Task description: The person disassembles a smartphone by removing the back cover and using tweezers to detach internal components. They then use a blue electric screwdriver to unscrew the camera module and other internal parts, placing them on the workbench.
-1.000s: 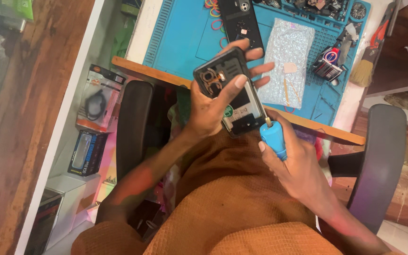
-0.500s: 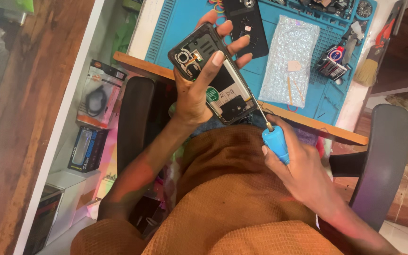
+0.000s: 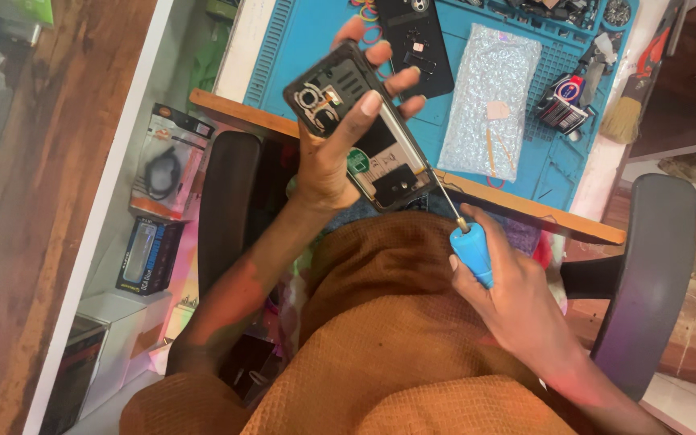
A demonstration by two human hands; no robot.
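Note:
My left hand (image 3: 340, 153) grips an opened smartphone (image 3: 360, 129) with its back cover off, its circuit boards and camera ring exposed. I hold it tilted above the desk's wooden front edge. My right hand (image 3: 517, 302) is closed around the blue handle of a small screwdriver (image 3: 469, 250). The thin metal shaft runs up and left, and its tip touches the phone's lower right edge. A black back cover (image 3: 416, 40) lies on the blue work mat (image 3: 300, 40) behind the phone.
A bubble-wrap pouch (image 3: 489, 97) lies on the mat beside a small red and black tool (image 3: 561, 101) and a brush (image 3: 630, 113). Black chair armrests (image 3: 231, 201) flank my lap. Packaged items (image 3: 163, 169) sit on white shelving at left.
My left hand has raised the phone up and left toward the mat. My right hand moved slightly right, with the screwdriver tip staying at the phone's edge.

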